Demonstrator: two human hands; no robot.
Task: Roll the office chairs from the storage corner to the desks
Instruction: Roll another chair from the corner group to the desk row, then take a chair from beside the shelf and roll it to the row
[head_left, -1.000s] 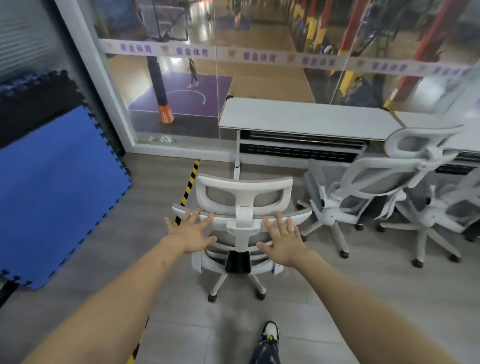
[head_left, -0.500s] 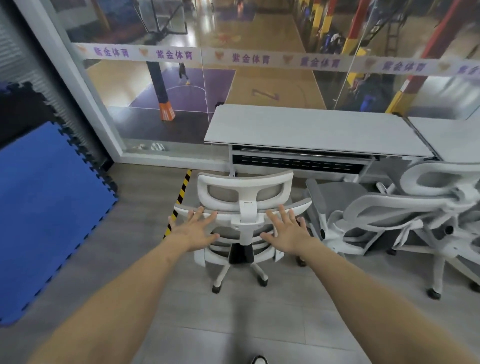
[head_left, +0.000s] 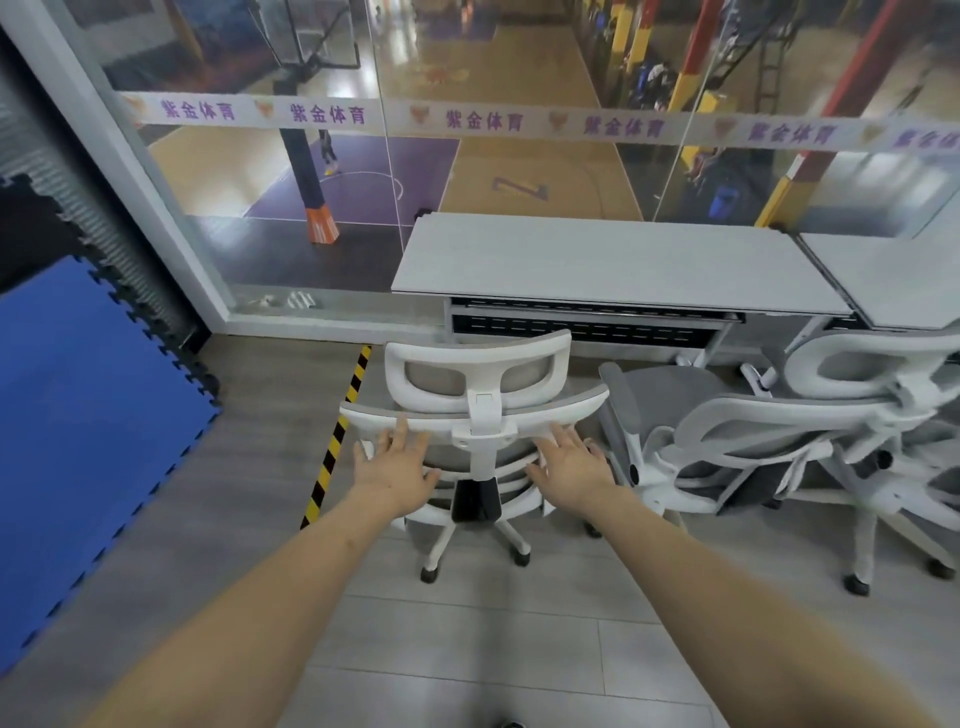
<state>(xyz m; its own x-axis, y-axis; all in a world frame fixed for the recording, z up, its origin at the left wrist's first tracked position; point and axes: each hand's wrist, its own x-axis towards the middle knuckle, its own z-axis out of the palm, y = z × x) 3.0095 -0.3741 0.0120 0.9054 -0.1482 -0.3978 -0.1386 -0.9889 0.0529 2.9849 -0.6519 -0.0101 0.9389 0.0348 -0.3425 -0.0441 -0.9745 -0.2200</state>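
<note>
**Chair Nearing Table; Both Hands Flat on Backrest**

Over the past second the white office chair (head_left: 480, 415) has closed on the grey table (head_left: 613, 265); its headrest now sits just short of the table's front edge, where earlier a clear stretch of floor lay between them. Judged from this, delivery of this chair is almost complete and only a short final push remains.

The left hand (head_left: 393, 467) and right hand (head_left: 571, 462) are both spread, fingers straight, pressing against the back of the chair without gripping.

A second chair (head_left: 769, 441) stands just beside on the right, its seat near the pushed chair's backrest and liable to catch. Striped floor tape (head_left: 337, 436) and a blue mat (head_left: 88, 426) lie left.
</note>
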